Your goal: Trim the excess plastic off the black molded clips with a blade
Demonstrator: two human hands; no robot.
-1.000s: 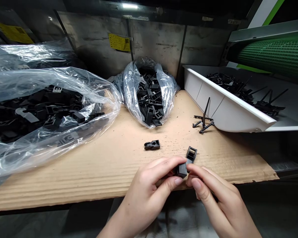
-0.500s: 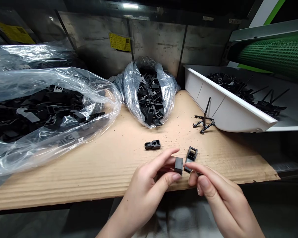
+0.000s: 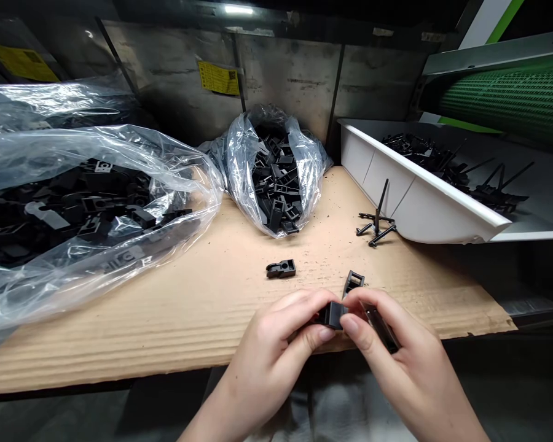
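Left hand (image 3: 274,344) pinches block (image 3: 334,315); right hand (image 3: 408,353), half-curled, holds dark piece (image 3: 380,329), fingertips (image 3: 350,323) at block. Handling apparently unfinished; clip (image 3: 281,269), frame (image 3: 354,281) loose on counter (image 3: 166,319).

Bright board (image 3: 179,313), dim wall (image 3: 290,67) on my feed.
I see a white light streak (image 3: 238,10) up top, glare streaking the left bag (image 3: 161,147), shadow beneath the board; the held block (image 3: 334,314) looks fairly crisp, the central tag (image 3: 219,78) too soft to read.
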